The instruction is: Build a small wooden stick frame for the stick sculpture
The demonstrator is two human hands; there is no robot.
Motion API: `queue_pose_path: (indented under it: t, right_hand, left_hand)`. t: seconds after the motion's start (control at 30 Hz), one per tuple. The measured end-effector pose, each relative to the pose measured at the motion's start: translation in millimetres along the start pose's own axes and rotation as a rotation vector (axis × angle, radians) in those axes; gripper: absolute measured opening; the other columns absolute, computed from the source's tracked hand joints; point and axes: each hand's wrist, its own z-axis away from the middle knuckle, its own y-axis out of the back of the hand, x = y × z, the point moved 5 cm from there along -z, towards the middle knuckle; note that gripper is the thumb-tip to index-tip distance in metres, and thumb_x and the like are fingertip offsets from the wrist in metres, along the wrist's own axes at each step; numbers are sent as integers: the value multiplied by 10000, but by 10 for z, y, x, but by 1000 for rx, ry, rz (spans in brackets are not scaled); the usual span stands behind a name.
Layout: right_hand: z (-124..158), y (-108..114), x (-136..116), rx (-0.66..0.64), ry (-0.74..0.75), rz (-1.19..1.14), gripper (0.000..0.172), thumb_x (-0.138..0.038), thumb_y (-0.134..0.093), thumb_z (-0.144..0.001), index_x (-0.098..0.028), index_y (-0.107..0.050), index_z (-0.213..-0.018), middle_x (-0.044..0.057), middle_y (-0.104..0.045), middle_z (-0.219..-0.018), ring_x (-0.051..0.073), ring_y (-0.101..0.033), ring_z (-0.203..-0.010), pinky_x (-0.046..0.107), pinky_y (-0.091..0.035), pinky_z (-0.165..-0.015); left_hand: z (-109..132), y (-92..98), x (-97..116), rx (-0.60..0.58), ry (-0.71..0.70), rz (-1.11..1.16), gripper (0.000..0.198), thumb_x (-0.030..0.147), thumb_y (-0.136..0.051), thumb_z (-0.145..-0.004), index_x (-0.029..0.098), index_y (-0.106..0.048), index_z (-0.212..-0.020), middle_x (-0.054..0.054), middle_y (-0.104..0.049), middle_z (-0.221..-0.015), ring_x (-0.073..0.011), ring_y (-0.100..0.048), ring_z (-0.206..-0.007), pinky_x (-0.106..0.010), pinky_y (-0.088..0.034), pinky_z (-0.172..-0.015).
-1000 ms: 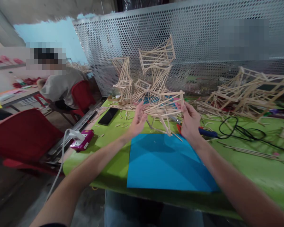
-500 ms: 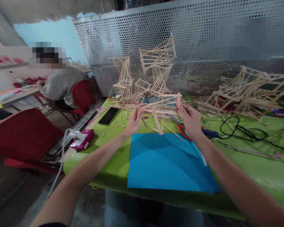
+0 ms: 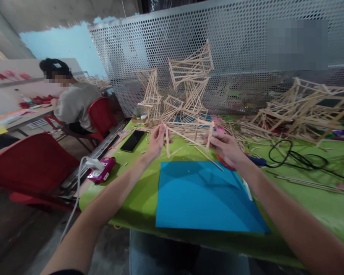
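A small frame of thin wooden sticks [image 3: 167, 143] is held up above the far edge of a blue sheet [image 3: 189, 198]. My left hand [image 3: 156, 142] pinches its left end, fingers closed. At the other end, my right hand [image 3: 226, 147] has its thumb and fingers closed on an upright stick. Pliers with red handles [image 3: 227, 163] lie partly hidden behind my right hand. Beside that wrist is a blue-handled tool [image 3: 256, 161] with a black cord. Loose sticks [image 3: 186, 131] are piled just behind the held frame.
Finished-looking stick structures [image 3: 190, 68] stand against a perforated metal panel [image 3: 237, 42], with more stick structures [image 3: 301, 109] at right. A black phone [image 3: 132, 141] and a purple power strip [image 3: 102, 170] lie left on the green tabletop [image 3: 132, 191]. Red chairs [image 3: 31, 164] and a seated person [image 3: 76, 101] are beyond.
The stick frame has turned in my hands, and its uprights now hang near each hand. My left hand has shifted slightly left, and my right hand is a little lower.
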Motion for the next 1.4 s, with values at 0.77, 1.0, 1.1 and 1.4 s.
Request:
queue_pose_path:
  t: [0.77, 1.0, 1.1, 1.4]
  right_hand:
    - [18, -47, 24, -95, 73, 191, 352, -539, -908, -753, -217, -835, -873, 56, -790, -875, 136, -605, -654, 298, -527, -633]
    - [32, -36, 6, -143, 86, 280, 310, -503, -891, -782, -218, -848, -895, 70, -808, -895, 161, -651, -693, 330, -563, -691]
    - [28, -12, 7, -127, 110, 285, 282, -491, -880, -798, -228, -843, -890, 67, -813, -909, 166, -652, -697, 334, -562, -690]
    - [62, -39, -16, -211, 96, 227, 252, -445, -902, -788, -229, -806, -876, 33, -758, -859, 151, -635, -698, 316, -543, -708]
  left_hand:
    - [-85, -27, 78, -82, 182, 189, 702, 730, -288, -1040, 188, -734, -1041, -51, -554, -828, -135, -453, -624, -290, -459, -604]
    - [-36, -38, 219, -48, -27, 53, 889, 921, -194, -913, 231, -736, -1054, -68, -591, -894, -186, -534, -774, -363, -525, -790]
    - [8, -57, 239, -30, -28, 23, 900, 931, -176, -900, 241, -728, -1077, -73, -604, -928, -206, -561, -835, -378, -524, -841]
    - [4, -63, 153, -103, -71, 54, 842, 859, -180, -973, 227, -716, -1123, -56, -607, -894, -176, -576, -810, -327, -522, -788]
